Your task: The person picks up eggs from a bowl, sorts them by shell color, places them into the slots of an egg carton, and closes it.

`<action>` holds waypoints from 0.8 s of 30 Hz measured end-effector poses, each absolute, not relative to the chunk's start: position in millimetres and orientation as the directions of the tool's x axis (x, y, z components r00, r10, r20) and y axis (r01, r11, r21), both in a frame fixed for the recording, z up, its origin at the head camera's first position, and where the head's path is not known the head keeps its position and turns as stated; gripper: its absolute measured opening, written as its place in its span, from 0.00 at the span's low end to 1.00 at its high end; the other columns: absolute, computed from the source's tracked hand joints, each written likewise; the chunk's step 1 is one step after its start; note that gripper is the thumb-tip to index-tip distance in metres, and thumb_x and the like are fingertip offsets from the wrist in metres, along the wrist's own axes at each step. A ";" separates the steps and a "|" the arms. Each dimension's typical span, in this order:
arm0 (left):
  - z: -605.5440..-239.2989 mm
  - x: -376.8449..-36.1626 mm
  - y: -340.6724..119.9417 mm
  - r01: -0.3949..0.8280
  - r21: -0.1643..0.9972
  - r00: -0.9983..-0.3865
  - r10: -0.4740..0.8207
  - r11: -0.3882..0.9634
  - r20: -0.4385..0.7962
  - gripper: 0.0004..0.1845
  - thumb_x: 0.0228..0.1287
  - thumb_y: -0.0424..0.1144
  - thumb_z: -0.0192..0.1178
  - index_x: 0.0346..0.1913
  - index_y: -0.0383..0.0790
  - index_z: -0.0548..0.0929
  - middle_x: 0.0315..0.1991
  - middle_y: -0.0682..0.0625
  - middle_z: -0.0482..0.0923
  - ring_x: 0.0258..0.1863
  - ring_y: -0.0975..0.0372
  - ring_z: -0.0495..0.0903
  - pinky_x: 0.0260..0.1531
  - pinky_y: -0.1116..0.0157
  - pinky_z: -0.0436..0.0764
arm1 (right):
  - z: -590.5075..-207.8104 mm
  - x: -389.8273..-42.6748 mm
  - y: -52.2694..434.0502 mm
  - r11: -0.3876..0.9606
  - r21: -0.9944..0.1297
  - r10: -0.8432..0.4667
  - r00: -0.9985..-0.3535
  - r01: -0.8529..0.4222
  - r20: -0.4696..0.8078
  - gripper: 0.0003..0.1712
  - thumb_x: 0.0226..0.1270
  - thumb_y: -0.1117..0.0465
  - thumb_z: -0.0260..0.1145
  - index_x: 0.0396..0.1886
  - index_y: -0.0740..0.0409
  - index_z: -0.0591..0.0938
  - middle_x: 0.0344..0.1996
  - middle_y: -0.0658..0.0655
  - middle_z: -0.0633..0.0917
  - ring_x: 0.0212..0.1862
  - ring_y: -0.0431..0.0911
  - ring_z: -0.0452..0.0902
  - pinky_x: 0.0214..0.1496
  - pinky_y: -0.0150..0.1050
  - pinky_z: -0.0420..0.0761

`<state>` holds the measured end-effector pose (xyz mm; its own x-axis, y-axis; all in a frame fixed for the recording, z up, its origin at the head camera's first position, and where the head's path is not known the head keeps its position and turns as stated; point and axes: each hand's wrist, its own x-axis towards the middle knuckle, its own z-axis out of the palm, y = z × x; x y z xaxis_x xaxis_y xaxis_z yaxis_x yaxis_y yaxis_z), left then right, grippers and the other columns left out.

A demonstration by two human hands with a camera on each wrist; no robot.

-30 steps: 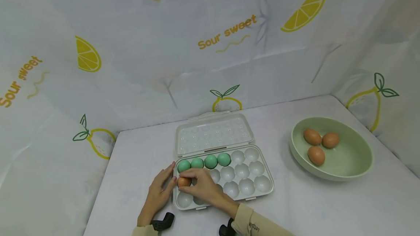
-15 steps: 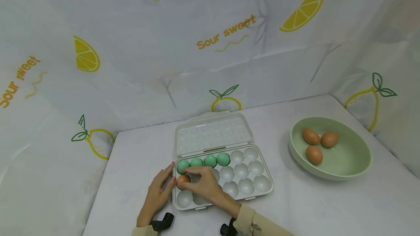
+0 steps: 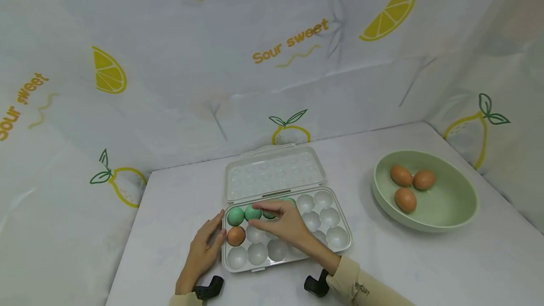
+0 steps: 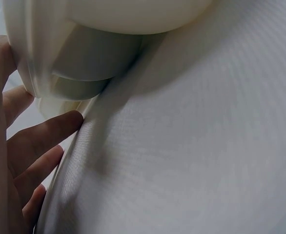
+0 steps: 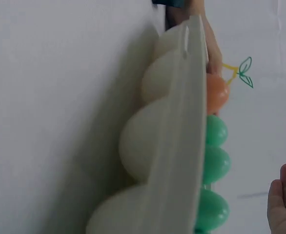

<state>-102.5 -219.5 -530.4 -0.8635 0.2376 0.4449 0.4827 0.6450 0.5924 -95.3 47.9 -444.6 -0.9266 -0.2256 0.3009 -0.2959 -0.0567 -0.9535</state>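
Observation:
An egg box (image 3: pixel 257 253) with rows of round cups lies with its lid swung back. Beside its left end is my left hand (image 3: pixel 204 251), its fingers touching the side wall; the left wrist view shows these fingers (image 4: pixel 45 139) fairly straight along the box. One brown egg (image 3: pixel 235 236) sits in the leftmost cup of the second row. Several green eggs (image 3: pixel 235 216) fill cups along the back row, some partly covered by my right hand (image 3: pixel 289 225). That hand hovers over the box, thumb and fingers apart, holding nothing. In the right wrist view its fingers (image 5: pixel 284 200) look extended.
A pale green bowl (image 3: pixel 456 202) stands on the right of the white table (image 3: pixel 361 268), with three brown eggs (image 3: pixel 405 200) in it. The raised clear lid (image 3: pixel 274 174) lies behind the box. A lemon-printed cloth (image 3: pixel 178 122) hangs behind the table.
My right hand has released the brown egg into its cup and moved off to the right, fingers parted. My left hand stays at the box's left side.

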 end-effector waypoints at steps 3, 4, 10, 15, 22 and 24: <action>-529.6 -102.1 -219.3 0.486 0.589 -0.861 0.239 0.646 0.449 0.28 0.68 0.31 0.63 0.71 0.40 0.76 0.66 0.40 0.80 0.64 0.41 0.78 0.76 0.86 0.51 | -434.9 -96.5 71.2 -0.054 -0.949 -0.199 -0.928 -0.309 0.314 0.22 0.56 0.70 0.77 0.51 0.74 0.86 0.51 0.72 0.88 0.55 0.39 0.86 0.64 0.41 0.86; -529.5 -102.2 -219.2 0.485 0.589 -0.861 0.238 0.646 0.448 0.28 0.68 0.31 0.63 0.71 0.40 0.76 0.66 0.40 0.80 0.64 0.41 0.78 0.76 0.86 0.51 | -432.4 -96.7 79.8 -0.054 -0.947 -0.193 -0.928 -0.315 0.320 0.21 0.56 0.71 0.77 0.51 0.74 0.86 0.51 0.72 0.88 0.55 0.39 0.87 0.64 0.37 0.85; -529.2 -102.5 -217.8 0.478 0.591 -0.866 0.236 0.649 0.441 0.28 0.69 0.32 0.62 0.71 0.42 0.75 0.67 0.41 0.80 0.65 0.42 0.78 0.76 0.86 0.51 | -426.0 -96.8 132.3 0.027 -0.942 -0.116 -0.937 -0.333 0.328 0.22 0.57 0.73 0.76 0.52 0.74 0.85 0.50 0.64 0.90 0.53 0.32 0.85 0.64 0.27 0.83; -529.8 -102.1 -217.4 0.462 0.597 -0.875 0.226 0.656 0.428 0.28 0.69 0.33 0.63 0.71 0.42 0.76 0.66 0.40 0.80 0.65 0.43 0.77 0.75 0.87 0.50 | -424.9 -97.5 167.7 0.104 -0.938 -0.049 -0.944 -0.330 0.326 0.21 0.57 0.72 0.76 0.52 0.73 0.86 0.46 0.39 0.90 0.52 0.31 0.86 0.62 0.25 0.83; -529.3 -100.4 -217.6 0.418 0.617 -0.900 0.210 0.667 0.382 0.28 0.70 0.35 0.63 0.72 0.43 0.75 0.67 0.40 0.79 0.67 0.44 0.76 0.74 0.89 0.49 | -426.1 -96.9 194.9 0.137 -0.929 -0.022 -0.939 -0.344 0.344 0.21 0.57 0.74 0.76 0.52 0.74 0.85 0.44 0.36 0.89 0.53 0.29 0.85 0.63 0.23 0.81; -529.2 -100.5 -217.3 0.417 0.621 -0.901 0.210 0.664 0.380 0.28 0.70 0.35 0.63 0.72 0.43 0.75 0.67 0.40 0.79 0.67 0.44 0.76 0.74 0.89 0.49 | -425.9 -96.8 199.8 0.144 -0.926 -0.014 -0.936 -0.350 0.352 0.22 0.56 0.74 0.76 0.52 0.75 0.85 0.45 0.36 0.89 0.53 0.29 0.84 0.63 0.23 0.81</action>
<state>-100.5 -217.3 -529.2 -0.9008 0.2099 0.3801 0.4167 0.6641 0.6208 -96.8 199.8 -425.9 -0.9360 -0.0137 0.3517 -0.3499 0.1438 -0.9257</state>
